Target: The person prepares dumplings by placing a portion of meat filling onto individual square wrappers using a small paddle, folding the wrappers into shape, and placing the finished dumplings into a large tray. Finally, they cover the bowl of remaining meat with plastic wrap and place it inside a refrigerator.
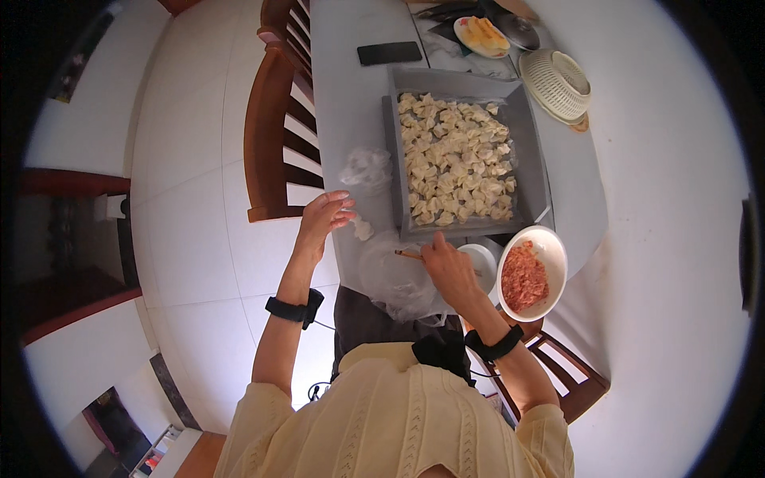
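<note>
My right hand [448, 269] holds a pair of wooden chopsticks [408, 254] over the near edge of the table, beside a small white bowl [480, 263]. To its right, a white oval bowl [534, 273] contains raw minced meat filling [524, 278]. My left hand [326, 218] is raised at the table's left edge with fingers spread; nothing is plainly held in it. A small pale lump, perhaps dough [362, 228], lies just right of its fingertips. Clear plastic bags [397, 275] lie between my hands. Beyond them, a grey tray [532, 161] holds many folded wontons [457, 158] in rows.
A crumpled plastic bag [366, 167] lies left of the tray. Farther back are a black phone [389, 53], a plate of yellow food [482, 37] and an upturned cream basket [556, 85]. Wooden chairs [269, 131] stand at the left and at the lower right [577, 394].
</note>
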The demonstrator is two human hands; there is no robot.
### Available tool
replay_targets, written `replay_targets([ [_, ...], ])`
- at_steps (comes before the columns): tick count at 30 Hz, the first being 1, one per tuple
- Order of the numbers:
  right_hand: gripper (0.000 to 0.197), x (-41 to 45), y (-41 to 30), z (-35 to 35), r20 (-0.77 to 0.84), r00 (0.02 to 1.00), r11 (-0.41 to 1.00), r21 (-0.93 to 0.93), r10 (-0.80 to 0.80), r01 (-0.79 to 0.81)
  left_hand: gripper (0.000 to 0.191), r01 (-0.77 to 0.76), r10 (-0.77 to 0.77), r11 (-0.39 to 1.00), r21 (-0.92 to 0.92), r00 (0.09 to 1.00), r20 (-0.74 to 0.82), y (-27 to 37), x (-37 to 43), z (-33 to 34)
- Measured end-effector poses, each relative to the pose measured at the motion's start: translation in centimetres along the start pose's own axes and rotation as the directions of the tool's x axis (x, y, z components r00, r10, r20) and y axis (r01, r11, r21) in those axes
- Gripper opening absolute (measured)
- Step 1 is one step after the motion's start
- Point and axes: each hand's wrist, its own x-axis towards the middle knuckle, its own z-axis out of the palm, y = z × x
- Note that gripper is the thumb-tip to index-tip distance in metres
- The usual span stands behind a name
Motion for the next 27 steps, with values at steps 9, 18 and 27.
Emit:
replay_targets([
  [9, 0.009, -1.0, -0.2, 1.9, 0.038, 0.999, 0.995, 0.091, -0.033, 0.029, 0.034, -0.055, 0.055, 0.998, -0.012, 0.998, 0.01, -0.2, 2.3, 0.0],
  [18, 0.005, -2.1, 0.7, 2.4, 0.036, 0.999, 0.99, 0.138, -0.017, 0.012, 0.028, -0.14, 0.145, 0.982, 0.125, 0.989, -0.028, -1.1, 5.7, 1.8],
  [27, 0.014, -3.0, 1.1, 4.2, 0.111, 0.99, 0.981, 0.164, 0.089, -0.107, 0.025, -0.469, 0.616, 0.394, 0.79, 0.773, 0.151, -2.9, 8.1, 5.2],
])
